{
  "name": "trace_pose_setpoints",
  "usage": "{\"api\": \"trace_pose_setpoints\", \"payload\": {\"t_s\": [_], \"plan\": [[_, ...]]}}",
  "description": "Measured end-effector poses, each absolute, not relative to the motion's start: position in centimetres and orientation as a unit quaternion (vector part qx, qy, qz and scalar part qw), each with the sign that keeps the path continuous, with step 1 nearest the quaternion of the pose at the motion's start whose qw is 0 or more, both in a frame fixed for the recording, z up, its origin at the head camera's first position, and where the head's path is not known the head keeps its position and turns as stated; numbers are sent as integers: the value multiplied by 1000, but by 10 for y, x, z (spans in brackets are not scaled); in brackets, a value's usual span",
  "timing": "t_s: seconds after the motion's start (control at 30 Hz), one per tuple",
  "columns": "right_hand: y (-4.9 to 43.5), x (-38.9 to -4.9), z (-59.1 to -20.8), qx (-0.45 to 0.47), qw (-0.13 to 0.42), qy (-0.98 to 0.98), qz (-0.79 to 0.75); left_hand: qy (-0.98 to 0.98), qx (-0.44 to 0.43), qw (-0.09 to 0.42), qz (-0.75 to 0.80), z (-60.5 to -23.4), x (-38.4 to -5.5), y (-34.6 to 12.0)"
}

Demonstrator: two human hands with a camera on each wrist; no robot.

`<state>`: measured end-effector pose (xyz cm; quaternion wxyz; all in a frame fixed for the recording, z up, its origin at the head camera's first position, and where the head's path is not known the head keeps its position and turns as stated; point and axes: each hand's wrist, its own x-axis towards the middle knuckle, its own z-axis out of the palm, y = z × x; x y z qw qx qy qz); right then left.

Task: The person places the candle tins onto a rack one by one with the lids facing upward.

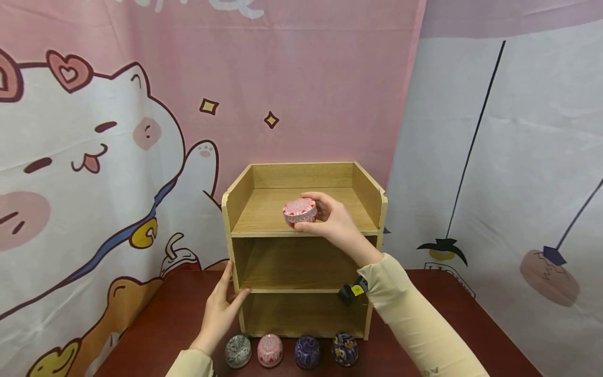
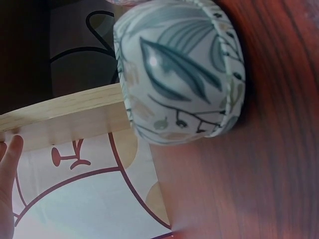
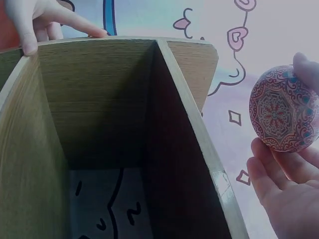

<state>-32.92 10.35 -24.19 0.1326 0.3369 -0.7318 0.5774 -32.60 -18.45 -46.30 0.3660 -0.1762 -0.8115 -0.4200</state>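
Observation:
A small round tin (image 1: 300,211) with a red and white pattern is held by my right hand (image 1: 330,220), thumb and fingers at its rim. It is raised in front of the top level of a wooden shelf unit (image 1: 301,290). In the right wrist view, the tin's underside or lid (image 3: 276,112) shows a mandala-like pattern. My left hand (image 1: 221,309) rests against the unit's left side panel, fingers extended along the outside and thumb at the front edge.
In front of the unit stand a grey leaf-patterned tin (image 1: 238,351), a pink tin (image 1: 270,350), a purple tin (image 1: 308,352) and a dark blue flowered tin (image 1: 345,349) on the red-brown table (image 1: 165,314). A cartoon-printed curtain (image 1: 306,94) hangs behind.

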Motion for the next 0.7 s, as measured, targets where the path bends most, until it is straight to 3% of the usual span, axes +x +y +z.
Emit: {"api": "trace_pose_setpoints", "payload": {"t_s": [0.7], "plan": [[77, -352, -216, 297, 56, -752, 586, -819, -165, 346, -428, -464, -324, -186]]}}
